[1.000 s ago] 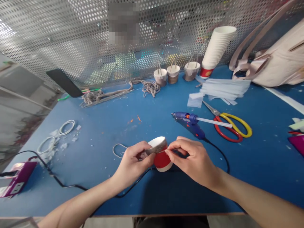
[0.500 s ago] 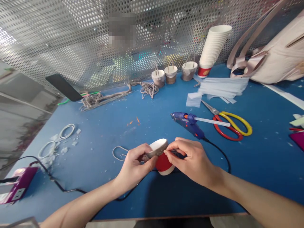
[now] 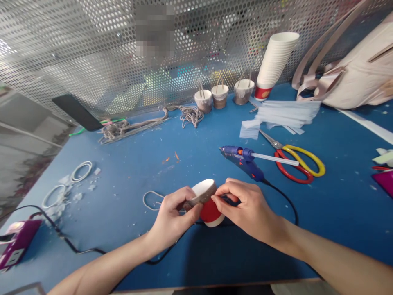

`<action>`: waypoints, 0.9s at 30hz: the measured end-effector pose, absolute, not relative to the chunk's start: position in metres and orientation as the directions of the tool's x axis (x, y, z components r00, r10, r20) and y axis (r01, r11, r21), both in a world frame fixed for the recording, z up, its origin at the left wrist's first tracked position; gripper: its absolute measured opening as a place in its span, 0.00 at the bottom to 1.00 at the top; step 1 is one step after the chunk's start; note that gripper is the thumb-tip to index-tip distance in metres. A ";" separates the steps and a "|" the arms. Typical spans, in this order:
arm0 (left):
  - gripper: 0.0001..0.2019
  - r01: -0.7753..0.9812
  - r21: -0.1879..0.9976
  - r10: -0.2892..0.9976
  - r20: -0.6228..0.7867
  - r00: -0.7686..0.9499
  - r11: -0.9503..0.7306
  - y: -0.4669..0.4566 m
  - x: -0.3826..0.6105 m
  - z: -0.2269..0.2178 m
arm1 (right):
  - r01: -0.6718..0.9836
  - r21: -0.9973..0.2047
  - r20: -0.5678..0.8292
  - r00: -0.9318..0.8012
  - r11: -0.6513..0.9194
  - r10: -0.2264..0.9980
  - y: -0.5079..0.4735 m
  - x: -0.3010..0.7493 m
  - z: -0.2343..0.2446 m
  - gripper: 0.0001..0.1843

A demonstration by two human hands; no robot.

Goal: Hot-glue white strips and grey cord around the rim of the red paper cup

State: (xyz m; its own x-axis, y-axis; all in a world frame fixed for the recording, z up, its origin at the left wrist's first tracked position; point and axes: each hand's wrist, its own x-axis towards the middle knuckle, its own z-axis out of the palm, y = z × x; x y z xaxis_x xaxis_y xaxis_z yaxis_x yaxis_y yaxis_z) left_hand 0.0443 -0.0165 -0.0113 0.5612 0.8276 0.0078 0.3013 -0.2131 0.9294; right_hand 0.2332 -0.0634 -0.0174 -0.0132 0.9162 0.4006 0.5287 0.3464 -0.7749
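A red and white paper cup (image 3: 211, 212) tilts over the front of the table, a band of grey-brown cord wound round its upper part below the white rim. My left hand (image 3: 178, 211) grips the cup from the left, thumb on the cord band and fingers at the rim. On the right side, my right hand (image 3: 241, 200) is closed in a pinch against the cord band; the cord between its fingertips is mostly hidden. A loose loop of cord (image 3: 144, 201) lies on the table just left of my left hand.
A blue glue gun (image 3: 242, 157) with its black cable and red-yellow scissors (image 3: 294, 157) lie right. Behind stand several cord-wrapped cups (image 3: 220, 98), a cup stack (image 3: 276, 61), white strips (image 3: 285, 112) and bundled cord (image 3: 192, 115). A purple power strip (image 3: 20, 241) sits left.
The view has shifted slightly. Both hands keep nearly the same hold on the cup and cord, with hardly any visible movement.
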 end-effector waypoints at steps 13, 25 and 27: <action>0.11 0.272 0.920 0.810 0.077 0.582 -0.283 -0.013 0.041 -0.011 | 0.458 -0.848 0.298 -0.009 0.269 0.955 -0.062 0.235 -0.020 0.03; 0.18 0.262 0.870 0.726 0.147 0.672 -0.419 -0.006 0.039 -0.006 | 0.437 -0.874 0.198 -0.075 0.211 0.977 -0.060 0.239 -0.020 0.15; 0.18 0.245 0.851 0.687 0.172 0.707 -0.465 -0.004 0.039 -0.006 | 0.454 -0.854 0.223 -0.119 0.252 0.968 -0.059 0.240 -0.018 0.15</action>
State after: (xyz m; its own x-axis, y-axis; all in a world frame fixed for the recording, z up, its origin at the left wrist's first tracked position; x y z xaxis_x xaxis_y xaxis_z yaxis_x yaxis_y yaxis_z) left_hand 0.0388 -0.0040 -0.0065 0.7066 0.6865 0.1716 0.2446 -0.4645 0.8511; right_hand 0.2405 -0.0594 -0.0181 -0.1191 0.9676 0.2226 0.4542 0.2525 -0.8544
